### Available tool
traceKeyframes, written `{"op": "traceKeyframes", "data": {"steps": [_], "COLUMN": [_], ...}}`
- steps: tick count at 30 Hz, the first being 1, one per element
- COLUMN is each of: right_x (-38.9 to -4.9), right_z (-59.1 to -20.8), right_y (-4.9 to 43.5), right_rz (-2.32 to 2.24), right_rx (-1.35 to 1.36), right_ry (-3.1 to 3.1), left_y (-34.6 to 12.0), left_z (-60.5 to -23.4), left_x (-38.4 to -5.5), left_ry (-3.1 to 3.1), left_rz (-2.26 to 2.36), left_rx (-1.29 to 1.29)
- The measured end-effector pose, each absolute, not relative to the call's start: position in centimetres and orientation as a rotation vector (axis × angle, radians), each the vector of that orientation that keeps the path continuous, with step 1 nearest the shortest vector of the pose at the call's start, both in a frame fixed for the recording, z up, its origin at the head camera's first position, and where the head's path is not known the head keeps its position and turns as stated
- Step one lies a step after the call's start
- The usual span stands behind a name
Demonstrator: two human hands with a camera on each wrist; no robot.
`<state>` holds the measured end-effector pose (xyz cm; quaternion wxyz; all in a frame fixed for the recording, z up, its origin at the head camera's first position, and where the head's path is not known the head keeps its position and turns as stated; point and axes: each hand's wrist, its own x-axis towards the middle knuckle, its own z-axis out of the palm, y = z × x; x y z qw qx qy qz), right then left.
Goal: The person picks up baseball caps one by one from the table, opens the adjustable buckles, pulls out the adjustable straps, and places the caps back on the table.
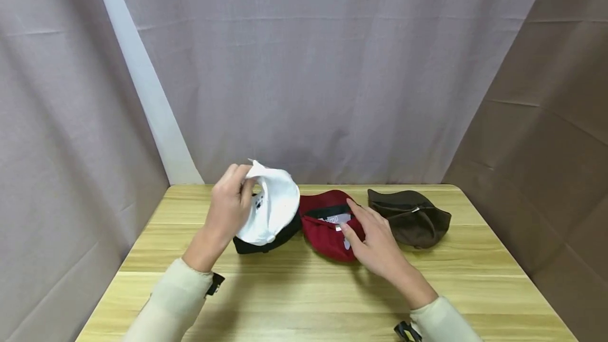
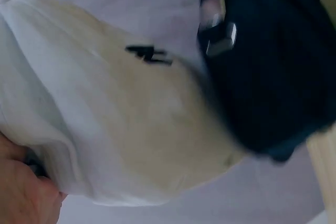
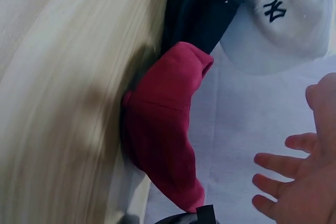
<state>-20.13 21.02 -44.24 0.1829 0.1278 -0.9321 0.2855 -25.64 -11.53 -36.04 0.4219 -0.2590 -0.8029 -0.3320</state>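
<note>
Head view: on the grained wooden worktop (image 1: 294, 305) lie a dark brown cap (image 1: 418, 228), red cap (image 1: 325, 241) and black cap (image 1: 288, 233), my left hand (image 1: 228, 205) pinching the white cap (image 1: 282, 199) by its edge, my right hand (image 1: 380, 247) loose-fingered at the red one, gripping nothing. A slack pinch could drop the soft, domed white cloth, or a careless swing could catch it on the black cap's hard, silvery clasp (image 2: 221, 39).

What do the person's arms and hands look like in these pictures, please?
The left hand and right hand are bare, without gloves. The left sleeve and right sleeve are a plain, pale greenish beige. A small black device shows by the left sleeve, and a dark device with a yellowish patch by the right.
</note>
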Motion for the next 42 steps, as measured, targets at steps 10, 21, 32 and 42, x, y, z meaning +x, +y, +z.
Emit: {"op": "traceKeyframes", "data": {"steps": [10, 21, 32, 42], "right_x": [-20.1, -19.2, -18.0, -17.8], "right_z": [-43.9, -43.3, -43.7, -43.7], "right_y": [20.5, 19.8, 18.7, 18.3], "right_rz": [0.851, 0.893, 0.972, 1.109], "right_rx": [0.378, 0.495, 0.807, 0.784], "right_ry": [-2.535, -2.493, -2.459, -2.494], "left_y": [-6.0, -4.0, -3.7, -4.8], "left_z": [-39.4, -41.9, -42.7, -42.7], "left_x": [-24.3, -22.4, -21.1, -20.6], "left_ry": [-1.969, -2.217, -2.539, -2.668], "left_rz": [-0.613, -0.578, -0.955, -1.178], "left_rx": [-0.902, -0.892, -0.94, -0.983]}}
